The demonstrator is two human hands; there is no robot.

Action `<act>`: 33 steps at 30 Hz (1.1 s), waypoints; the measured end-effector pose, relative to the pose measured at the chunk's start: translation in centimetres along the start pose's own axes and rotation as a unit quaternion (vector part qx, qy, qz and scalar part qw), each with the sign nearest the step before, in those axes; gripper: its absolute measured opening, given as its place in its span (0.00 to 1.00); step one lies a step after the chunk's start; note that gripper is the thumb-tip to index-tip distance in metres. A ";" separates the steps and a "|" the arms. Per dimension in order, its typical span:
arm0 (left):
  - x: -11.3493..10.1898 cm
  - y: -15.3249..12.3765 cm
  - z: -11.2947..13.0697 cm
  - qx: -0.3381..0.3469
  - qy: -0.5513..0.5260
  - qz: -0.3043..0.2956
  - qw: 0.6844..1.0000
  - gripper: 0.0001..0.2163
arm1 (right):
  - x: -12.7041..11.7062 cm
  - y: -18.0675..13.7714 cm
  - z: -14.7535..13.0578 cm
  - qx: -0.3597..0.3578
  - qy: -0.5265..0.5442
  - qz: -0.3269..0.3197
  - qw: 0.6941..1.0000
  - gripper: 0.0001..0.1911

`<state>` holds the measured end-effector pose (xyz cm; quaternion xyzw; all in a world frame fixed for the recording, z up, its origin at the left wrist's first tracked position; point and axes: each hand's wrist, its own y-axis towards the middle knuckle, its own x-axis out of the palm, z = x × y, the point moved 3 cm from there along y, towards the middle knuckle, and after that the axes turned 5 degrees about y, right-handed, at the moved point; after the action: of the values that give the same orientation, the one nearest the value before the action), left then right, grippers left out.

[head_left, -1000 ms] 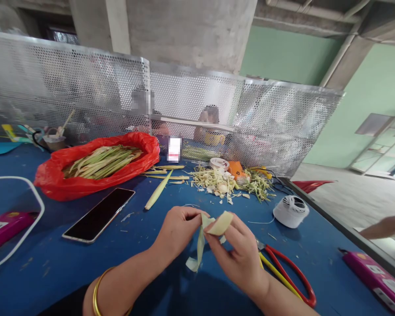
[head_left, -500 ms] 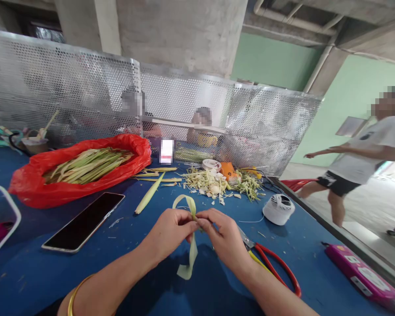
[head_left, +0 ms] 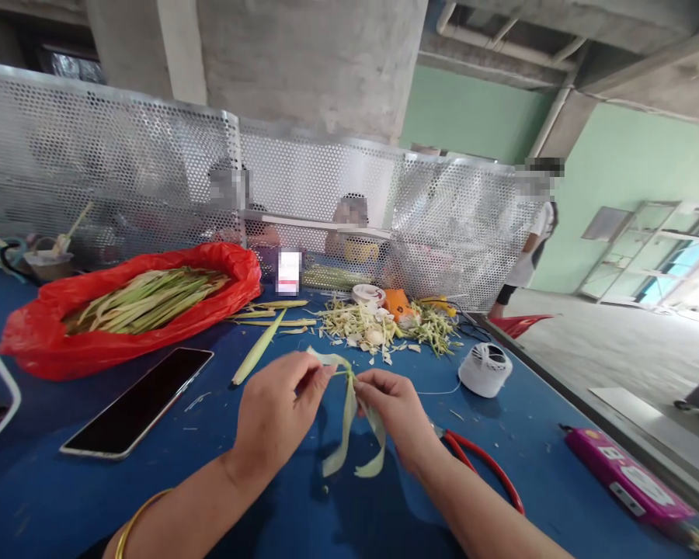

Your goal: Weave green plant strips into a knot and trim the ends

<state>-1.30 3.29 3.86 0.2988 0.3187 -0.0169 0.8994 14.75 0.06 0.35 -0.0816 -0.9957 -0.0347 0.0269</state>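
Between my hands, pale green leaf strips (head_left: pixel 347 427) meet in a small knot or bundle. Two strip ends hang below it and another arches up behind my left fingers. My left hand (head_left: pixel 288 396) is closed, thumb and index finger pinching a thin pale stem or strip left of the knot. Close to the knot's right side, my right hand (head_left: pixel 393 404) pinches the leaf bundle; its fingertips partly cover what they hold. Red-handled scissors (head_left: pixel 489 466) lie beside my right wrist, partly hidden. A white thread spool (head_left: pixel 485 370) stands to the right, its thread trailing toward my right hand.
A red plastic bag (head_left: pixel 35 341) of long leaves lies left, with a phone (head_left: pixel 137 404) before it. Leaf scraps (head_left: pixel 361 326) are heaped behind my hands. A purple box (head_left: pixel 626 473) lies right. A perforated metal screen (head_left: pixel 314 171) closes the back; people are beyond it.
My hands have moved apart, and the leaf loop above them has opened out into separate strips. The walking person at right has moved left, behind the screen's edge.
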 end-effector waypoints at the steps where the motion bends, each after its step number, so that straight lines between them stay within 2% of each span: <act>1: 0.4 -0.1 -0.1 -0.019 -0.004 -0.048 0.999 0.14 | -0.1 0.1 0.0 -0.013 -0.008 0.015 1.000 0.11; 4: 1.9 -0.6 -0.4 -0.073 -0.093 -0.198 0.973 0.18 | 0.0 -0.1 -0.1 -0.076 -0.105 0.030 0.991 0.10; 6: 2.7 -0.7 -0.6 -0.114 -0.178 -0.229 0.950 0.16 | 0.3 -0.5 -0.2 -0.132 -0.200 0.025 0.971 0.11; 9: 3.3 -0.7 -1.0 -0.209 -0.277 -0.189 0.918 0.17 | 0.8 -1.2 -0.3 -0.198 -0.292 0.002 0.936 0.10; 12: 3.5 -0.8 -1.3 -0.274 -0.348 -0.136 0.886 0.17 | 1.0 -1.4 -0.3 -0.211 -0.322 -0.011 0.923 0.09; 15: 3.8 -1.1 -1.4 -0.306 -0.421 -0.157 0.839 0.16 | 1.1 -1.4 -0.3 -0.214 -0.330 -0.019 0.919 0.10; 17: 3.9 -1.2 -1.5 -0.317 -0.439 -0.176 0.822 0.16 | 1.1 -1.4 -0.4 -0.222 -0.326 -0.030 0.918 0.10; 19: 3.7 -1.1 -1.6 -0.314 -0.428 -0.166 0.831 0.16 | 0.8 -1.5 -0.7 -0.231 -0.321 -0.021 0.918 0.10; 21: 3.4 -0.9 -1.4 -0.300 -0.402 -0.157 0.851 0.15 | 0.4 -1.6 -1.2 -0.246 -0.314 0.015 0.917 0.09; 24: 3.6 -1.2 -0.7 -0.257 -0.352 -0.210 0.875 0.12 | -0.1 -1.8 -2.2 -0.275 -0.324 0.061 0.903 0.08; 27: 4.8 -2.4 -0.2 -0.217 -0.309 -0.292 0.879 0.08 | 0.3 -1.8 -2.4 -0.276 -0.346 0.029 0.896 0.05; 29: 5.7 -3.2 -0.2 -0.183 -0.282 -0.329 0.882 0.08 | 0.7 -1.7 -2.1 -0.252 -0.338 -0.009 0.907 0.01; 31: 6.2 -3.7 -0.3 -0.174 -0.269 -0.341 0.884 0.08 | 1.0 -1.8 -1.8 -0.239 -0.311 -0.034 0.919 0.06; 33: 6.2 -3.7 -0.4 -0.178 -0.282 -0.341 0.879 0.08 | 1.0 -2.2 -1.8 -0.268 -0.289 -0.036 0.918 0.07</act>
<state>2.59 1.44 -2.01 -0.0109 0.1317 -0.3490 0.9278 13.46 -2.10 2.05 -0.0566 -0.9158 -0.2758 -0.2865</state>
